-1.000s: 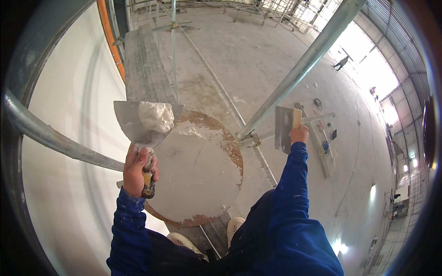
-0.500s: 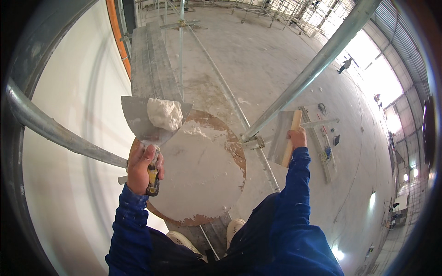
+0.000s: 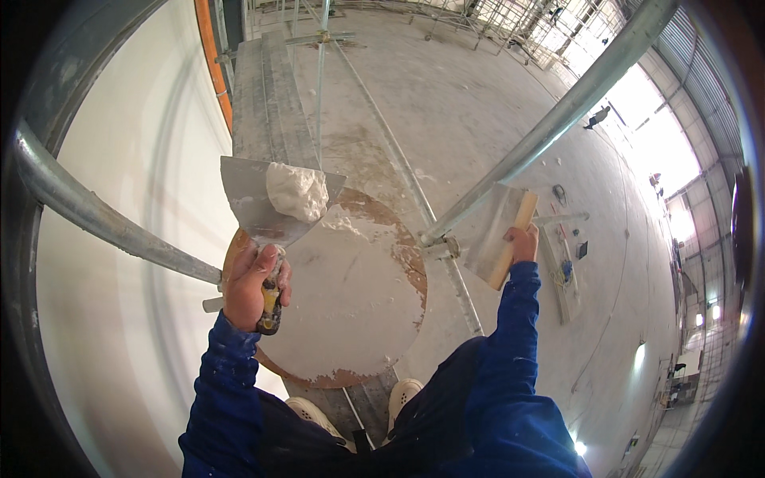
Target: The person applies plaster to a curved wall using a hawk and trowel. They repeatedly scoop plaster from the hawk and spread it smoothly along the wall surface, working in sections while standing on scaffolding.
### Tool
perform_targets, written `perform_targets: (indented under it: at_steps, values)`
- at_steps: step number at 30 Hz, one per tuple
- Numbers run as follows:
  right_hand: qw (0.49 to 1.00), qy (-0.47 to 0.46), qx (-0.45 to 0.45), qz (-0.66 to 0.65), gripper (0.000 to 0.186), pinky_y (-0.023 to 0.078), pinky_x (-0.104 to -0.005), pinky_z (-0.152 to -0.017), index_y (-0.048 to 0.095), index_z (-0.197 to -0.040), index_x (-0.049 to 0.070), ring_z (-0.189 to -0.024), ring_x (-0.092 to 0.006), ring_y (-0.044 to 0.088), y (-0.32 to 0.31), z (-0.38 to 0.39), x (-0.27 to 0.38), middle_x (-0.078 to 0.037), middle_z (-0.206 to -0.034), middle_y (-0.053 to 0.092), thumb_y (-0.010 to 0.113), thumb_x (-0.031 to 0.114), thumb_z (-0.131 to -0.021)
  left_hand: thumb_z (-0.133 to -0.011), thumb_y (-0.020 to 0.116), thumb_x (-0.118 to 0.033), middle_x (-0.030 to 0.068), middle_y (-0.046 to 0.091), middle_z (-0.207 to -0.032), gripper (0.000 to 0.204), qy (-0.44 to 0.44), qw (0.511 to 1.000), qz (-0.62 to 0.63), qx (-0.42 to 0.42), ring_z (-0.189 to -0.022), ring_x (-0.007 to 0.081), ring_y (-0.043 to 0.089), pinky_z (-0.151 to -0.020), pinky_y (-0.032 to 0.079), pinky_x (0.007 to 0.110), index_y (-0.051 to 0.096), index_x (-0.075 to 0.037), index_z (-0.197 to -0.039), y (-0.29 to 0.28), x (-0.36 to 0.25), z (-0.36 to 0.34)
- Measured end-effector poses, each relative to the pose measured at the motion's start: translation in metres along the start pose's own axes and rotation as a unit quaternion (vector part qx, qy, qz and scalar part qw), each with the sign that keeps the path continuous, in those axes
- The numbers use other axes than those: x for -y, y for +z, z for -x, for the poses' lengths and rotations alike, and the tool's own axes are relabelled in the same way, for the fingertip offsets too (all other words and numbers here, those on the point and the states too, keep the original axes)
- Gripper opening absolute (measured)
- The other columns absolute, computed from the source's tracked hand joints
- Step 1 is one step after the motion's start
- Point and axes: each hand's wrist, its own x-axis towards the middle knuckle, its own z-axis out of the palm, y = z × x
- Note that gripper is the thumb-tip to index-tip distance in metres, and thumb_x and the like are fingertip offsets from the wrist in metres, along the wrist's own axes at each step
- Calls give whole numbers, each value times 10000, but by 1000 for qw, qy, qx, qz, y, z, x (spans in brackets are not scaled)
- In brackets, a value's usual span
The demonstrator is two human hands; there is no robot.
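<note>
My left hand [image 3: 249, 291] grips the dark-and-yellow handle of a wide putty knife [image 3: 247, 199], whose metal blade carries a lump of wet white plaster [image 3: 297, 191]. My right hand [image 3: 522, 243] is closed on a wide metal plastering blade [image 3: 490, 239] with a pale wooden strip along its edge, held out to the right at a slant. Below my left hand lies a round brown board [image 3: 343, 319] coated with white plaster, partly hidden by the knife and hand.
Scaffold tubes run at left [image 3: 111, 231] and diagonally at right [image 3: 550, 127]. A plank [image 3: 267, 103] stretches ahead beside a white wall [image 3: 111, 334]. Far down on the concrete floor are boards and tools [image 3: 567, 279], a distant person [image 3: 598, 117] and more scaffolding [image 3: 486, 24]. My shoes rest on the platform.
The surroundings have shifted somewhat rightward in the view. The blade in my right hand has turned, its wooden strip now more slanted. The plaster-laden knife remains upward in my left hand.
</note>
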Motion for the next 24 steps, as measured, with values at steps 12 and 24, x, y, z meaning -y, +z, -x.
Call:
perform_targets:
  at_steps: [12, 24]
  values:
    - [987, -84, -14, 135, 354, 456, -381, -714, 579, -918, -22, -778, -351, 565, 37, -11, -32, -188, -790, 572, 595, 80, -579, -891, 478, -281, 37, 417, -574, 215, 5, 999, -31, -19, -398, 134, 416, -388, 376, 244, 434, -76, -940, 1, 1, -1]
    - [988, 52, 98, -107, 129, 416, -262, -522, 535, -714, -19, -530, -149, 493, 31, 30, 28, -36, -624, 518, 536, 5, -587, -897, 465, -298, 41, 425, -579, 224, 4, 999, -36, -17, -396, 139, 421, -393, 373, 241, 419, -78, -895, 8, 2, -3]
